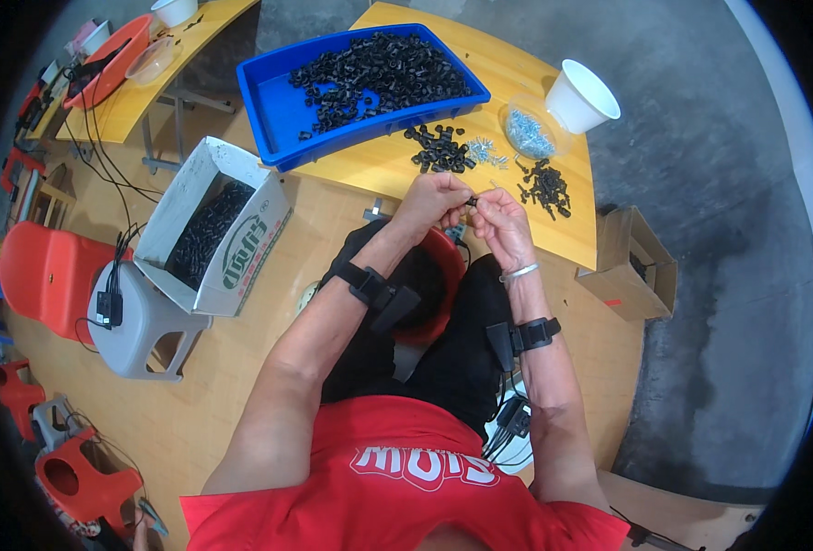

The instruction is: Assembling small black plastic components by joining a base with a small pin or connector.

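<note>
At the near edge of the yellow table [351, 170], my left hand [432, 200] pinches a small black plastic part [472, 201]. The fingers of my right hand [505, 223] are pinched together right against that part; whatever they hold is too small to make out. Just beyond my hands lie a loose heap of black cylindrical parts [440, 150] and a little pile of silvery screws [485, 153]. More screws fill a clear bowl [529, 133]. To the right of my right hand are scattered smaller black pieces [546, 188].
A blue tray [273, 115] of black parts covers the table's far left, and a white tub [583, 96] stands far right. Below are a red bucket [450, 266] between my legs, a white carton [264, 220] beside a grey stool [149, 321], and a cardboard box [641, 266] at right.
</note>
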`<state>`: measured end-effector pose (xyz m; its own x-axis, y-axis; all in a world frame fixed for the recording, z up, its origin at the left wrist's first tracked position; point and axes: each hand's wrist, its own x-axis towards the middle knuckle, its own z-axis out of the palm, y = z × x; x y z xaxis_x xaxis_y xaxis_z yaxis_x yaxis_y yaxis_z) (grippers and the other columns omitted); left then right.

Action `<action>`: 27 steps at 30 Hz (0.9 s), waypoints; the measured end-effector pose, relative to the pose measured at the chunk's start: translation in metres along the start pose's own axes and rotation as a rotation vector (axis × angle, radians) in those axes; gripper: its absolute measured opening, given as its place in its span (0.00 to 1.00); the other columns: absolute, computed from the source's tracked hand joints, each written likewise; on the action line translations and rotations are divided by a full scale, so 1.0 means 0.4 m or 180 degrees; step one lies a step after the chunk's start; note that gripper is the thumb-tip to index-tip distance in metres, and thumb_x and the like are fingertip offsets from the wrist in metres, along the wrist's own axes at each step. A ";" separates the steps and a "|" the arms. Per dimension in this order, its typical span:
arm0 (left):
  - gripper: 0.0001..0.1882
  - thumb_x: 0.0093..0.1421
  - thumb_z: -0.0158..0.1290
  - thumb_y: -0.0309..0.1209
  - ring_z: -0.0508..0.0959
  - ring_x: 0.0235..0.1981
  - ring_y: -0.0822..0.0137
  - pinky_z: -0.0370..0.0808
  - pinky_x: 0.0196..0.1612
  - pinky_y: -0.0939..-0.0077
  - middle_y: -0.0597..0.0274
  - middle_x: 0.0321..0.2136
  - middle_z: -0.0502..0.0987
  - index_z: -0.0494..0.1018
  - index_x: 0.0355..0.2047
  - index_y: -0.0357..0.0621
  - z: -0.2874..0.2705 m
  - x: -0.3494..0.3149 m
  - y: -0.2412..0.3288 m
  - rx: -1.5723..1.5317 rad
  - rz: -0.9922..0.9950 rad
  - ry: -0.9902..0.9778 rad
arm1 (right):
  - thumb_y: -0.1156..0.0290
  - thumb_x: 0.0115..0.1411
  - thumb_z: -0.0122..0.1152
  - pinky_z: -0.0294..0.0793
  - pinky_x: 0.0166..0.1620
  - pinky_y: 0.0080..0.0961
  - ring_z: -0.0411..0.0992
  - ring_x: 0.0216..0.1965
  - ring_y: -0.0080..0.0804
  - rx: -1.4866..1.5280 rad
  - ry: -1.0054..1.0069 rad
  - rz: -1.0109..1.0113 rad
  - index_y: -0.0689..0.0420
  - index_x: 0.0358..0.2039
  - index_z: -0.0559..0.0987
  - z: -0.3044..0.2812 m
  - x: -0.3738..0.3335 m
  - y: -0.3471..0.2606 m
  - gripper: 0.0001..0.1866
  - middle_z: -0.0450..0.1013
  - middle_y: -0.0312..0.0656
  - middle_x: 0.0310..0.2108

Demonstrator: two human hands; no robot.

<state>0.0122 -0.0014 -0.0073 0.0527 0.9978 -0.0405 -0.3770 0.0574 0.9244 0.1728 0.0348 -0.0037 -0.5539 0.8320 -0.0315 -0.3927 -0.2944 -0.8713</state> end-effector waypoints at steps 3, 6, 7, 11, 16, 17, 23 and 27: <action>0.04 0.57 0.49 0.25 0.68 0.14 0.80 0.63 0.15 0.90 0.67 0.17 0.72 0.72 0.29 0.37 0.006 -0.007 0.001 -0.0071 0.0050 0.0023 | 0.77 0.55 0.57 0.70 0.20 0.14 0.69 0.18 0.21 -0.0151 0.0108 -0.0021 0.61 0.30 0.71 0.017 -0.004 0.001 0.04 0.71 0.39 0.21; 0.04 0.58 0.49 0.25 0.69 0.15 0.81 0.63 0.16 0.90 0.67 0.18 0.73 0.72 0.29 0.37 0.007 -0.010 0.000 0.0057 0.0097 0.0093 | 0.77 0.55 0.58 0.70 0.19 0.14 0.69 0.18 0.21 -0.0226 0.0194 -0.0006 0.60 0.30 0.71 0.026 -0.007 0.004 0.05 0.71 0.39 0.21; 0.04 0.58 0.49 0.25 0.69 0.15 0.81 0.63 0.16 0.90 0.67 0.18 0.73 0.72 0.29 0.37 0.003 -0.006 -0.002 0.0012 0.0113 0.0044 | 0.77 0.55 0.58 0.70 0.19 0.14 0.69 0.18 0.21 -0.0224 0.0198 -0.0006 0.60 0.30 0.71 0.026 -0.007 0.001 0.05 0.71 0.39 0.21; 0.04 0.58 0.49 0.25 0.70 0.17 0.80 0.65 0.18 0.90 0.66 0.19 0.73 0.72 0.30 0.37 -0.013 -0.003 0.009 0.0058 0.0010 -0.0138 | 0.76 0.55 0.57 0.70 0.19 0.14 0.69 0.19 0.20 -0.0204 -0.0036 0.0208 0.60 0.31 0.71 0.012 0.004 -0.011 0.05 0.71 0.38 0.22; 0.05 0.57 0.49 0.24 0.71 0.18 0.79 0.67 0.20 0.88 0.66 0.20 0.73 0.72 0.32 0.36 -0.014 -0.045 -0.014 0.0423 0.0089 -0.0084 | 0.75 0.56 0.57 0.68 0.18 0.11 0.69 0.18 0.19 -0.0118 -0.0007 0.0573 0.61 0.30 0.71 -0.001 -0.004 -0.031 0.04 0.71 0.38 0.23; 0.05 0.56 0.49 0.24 0.71 0.19 0.79 0.68 0.21 0.87 0.66 0.20 0.73 0.72 0.33 0.36 -0.009 -0.060 -0.016 0.0628 0.0100 -0.0109 | 0.75 0.56 0.56 0.67 0.16 0.11 0.68 0.18 0.19 -0.0452 0.0272 0.0376 0.60 0.30 0.71 -0.005 -0.003 -0.039 0.04 0.71 0.38 0.23; 0.08 0.51 0.53 0.22 0.72 0.20 0.77 0.70 0.23 0.85 0.65 0.23 0.75 0.74 0.33 0.37 0.006 -0.105 -0.036 0.1742 0.0524 -0.0149 | 0.76 0.52 0.59 0.60 0.14 0.11 0.65 0.14 0.16 -0.1715 0.1216 -0.0363 0.61 0.27 0.73 -0.004 0.026 -0.028 0.04 0.70 0.37 0.17; 0.08 0.52 0.53 0.23 0.73 0.19 0.77 0.70 0.22 0.85 0.64 0.22 0.75 0.74 0.33 0.36 0.000 -0.102 -0.006 0.1833 0.0423 0.0053 | 0.76 0.49 0.61 0.66 0.20 0.20 0.66 0.16 0.22 -0.2758 0.1627 -0.1197 0.60 0.26 0.75 -0.045 0.070 0.001 0.04 0.70 0.38 0.19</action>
<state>0.0108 -0.0422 -0.0080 0.0231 0.9958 0.0880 0.1835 -0.0908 0.9788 0.1704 0.0665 -0.0138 -0.0542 0.9569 0.2852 0.2917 0.2883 -0.9120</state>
